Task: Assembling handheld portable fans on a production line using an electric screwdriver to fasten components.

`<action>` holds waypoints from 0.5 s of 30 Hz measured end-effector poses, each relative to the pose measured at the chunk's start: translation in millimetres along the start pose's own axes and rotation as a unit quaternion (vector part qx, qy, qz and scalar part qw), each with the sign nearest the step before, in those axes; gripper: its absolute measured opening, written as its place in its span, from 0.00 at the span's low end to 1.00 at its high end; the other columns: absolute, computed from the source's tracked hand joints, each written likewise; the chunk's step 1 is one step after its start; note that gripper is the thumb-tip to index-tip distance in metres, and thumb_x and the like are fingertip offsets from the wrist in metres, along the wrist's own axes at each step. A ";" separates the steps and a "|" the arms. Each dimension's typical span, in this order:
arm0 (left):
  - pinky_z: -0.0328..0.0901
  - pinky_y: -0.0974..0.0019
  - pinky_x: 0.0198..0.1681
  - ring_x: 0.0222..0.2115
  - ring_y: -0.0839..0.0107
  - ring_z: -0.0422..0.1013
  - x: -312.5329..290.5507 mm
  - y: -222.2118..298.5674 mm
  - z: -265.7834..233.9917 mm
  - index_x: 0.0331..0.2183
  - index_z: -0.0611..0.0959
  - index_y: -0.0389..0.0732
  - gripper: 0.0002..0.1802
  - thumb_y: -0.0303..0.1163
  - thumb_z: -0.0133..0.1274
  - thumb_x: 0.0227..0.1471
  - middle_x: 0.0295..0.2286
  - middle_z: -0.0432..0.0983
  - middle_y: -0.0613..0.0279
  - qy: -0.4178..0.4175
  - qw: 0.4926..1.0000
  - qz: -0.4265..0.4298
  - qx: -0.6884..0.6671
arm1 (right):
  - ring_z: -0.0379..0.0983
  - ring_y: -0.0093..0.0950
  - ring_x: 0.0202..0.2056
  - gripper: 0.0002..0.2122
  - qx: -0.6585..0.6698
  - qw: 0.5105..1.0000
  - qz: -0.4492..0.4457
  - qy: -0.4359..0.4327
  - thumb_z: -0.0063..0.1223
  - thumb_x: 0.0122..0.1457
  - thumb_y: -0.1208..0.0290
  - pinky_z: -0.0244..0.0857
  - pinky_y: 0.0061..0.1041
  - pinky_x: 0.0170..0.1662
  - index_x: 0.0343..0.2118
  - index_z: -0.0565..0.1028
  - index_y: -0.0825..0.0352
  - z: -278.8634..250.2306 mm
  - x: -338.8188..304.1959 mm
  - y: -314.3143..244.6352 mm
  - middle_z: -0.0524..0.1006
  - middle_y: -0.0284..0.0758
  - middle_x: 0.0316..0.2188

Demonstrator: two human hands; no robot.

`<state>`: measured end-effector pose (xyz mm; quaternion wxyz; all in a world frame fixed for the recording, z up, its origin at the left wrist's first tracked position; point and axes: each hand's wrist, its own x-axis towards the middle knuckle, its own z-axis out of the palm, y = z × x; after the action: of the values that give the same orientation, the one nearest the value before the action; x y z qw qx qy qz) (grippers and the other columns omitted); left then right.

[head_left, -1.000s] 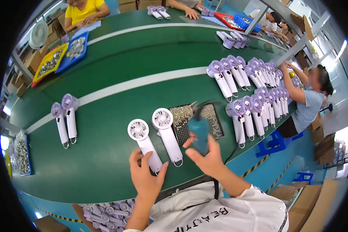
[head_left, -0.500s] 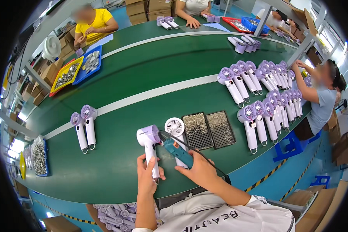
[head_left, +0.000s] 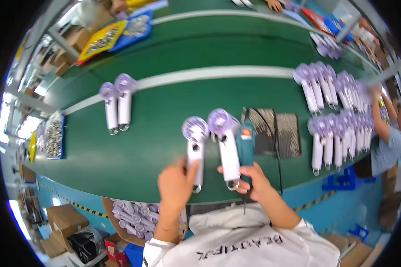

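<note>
Two white handheld fans with purple heads are side by side in front of me. My right hand [head_left: 256,182] is closed around the handle of the right fan [head_left: 229,153], one fingertip showing past its left edge. A teal electric screwdriver [head_left: 246,144] is in the same hand, upright against that fan, its cord running down to the right. My left hand [head_left: 175,184] is at the handle of the left fan [head_left: 195,153], thumb across the handle's lower part. Its other fingers are smeared by motion, so their grip cannot be made out.
Two fans [head_left: 118,104] lie at left; rows of fans [head_left: 338,133] fill the right. Black screw trays [head_left: 288,135] are beyond the screwdriver. A blue bin of metal parts [head_left: 55,135] stands far left. A box of fans [head_left: 138,218] is below the table edge. A co-worker [head_left: 387,138] sits at right.
My view has shifted. The screwdriver has come away from the fan head and now stands upright. My right hand now holds a fan too. My left hand is now at the left one of two fans.
</note>
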<state>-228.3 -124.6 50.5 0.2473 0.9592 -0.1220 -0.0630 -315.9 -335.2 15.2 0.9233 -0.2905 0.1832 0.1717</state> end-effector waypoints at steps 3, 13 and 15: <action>0.64 0.59 0.47 0.48 0.58 0.67 -0.4 -2.0 -16.3 0.56 0.70 0.37 0.38 0.32 0.65 0.44 0.51 0.67 0.53 0.141 0.987 0.044 -0.065 | 0.57 0.14 0.13 0.20 0.055 0.997 0.016 -0.048 0.44 0.58 0.70 0.55 0.17 0.15 0.52 0.66 0.77 4.7 3.0 1.0 0.76 0.52 0.47; 0.51 0.44 0.59 0.55 0.55 0.62 77.5 21.0 2.6 0.53 0.76 0.49 0.35 0.44 0.65 0.41 0.53 0.69 0.61 0.031 0.947 0.313 0.071 | 0.63 0.14 0.13 0.15 -0.243 0.934 -0.212 0.156 0.50 0.63 0.71 0.57 0.16 0.16 0.50 0.67 0.70 20.0 -43.3 0.8 0.79 0.39 0.36; 0.57 0.50 0.55 0.54 0.55 0.63 75.7 29.7 -0.9 0.55 0.75 0.50 0.41 0.46 0.67 0.36 0.54 0.69 0.60 0.048 0.950 0.309 0.009 | 0.64 0.17 0.14 0.19 -0.239 0.884 -0.371 0.151 0.46 0.64 0.58 0.58 0.16 0.16 0.49 0.66 0.69 -0.9 -57.1 -18.3 0.79 0.44 0.37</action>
<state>-161.3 -169.4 61.2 0.2511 0.8786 -0.4012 0.0638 -358.3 -361.9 48.2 0.7831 -0.5717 0.1529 -0.1913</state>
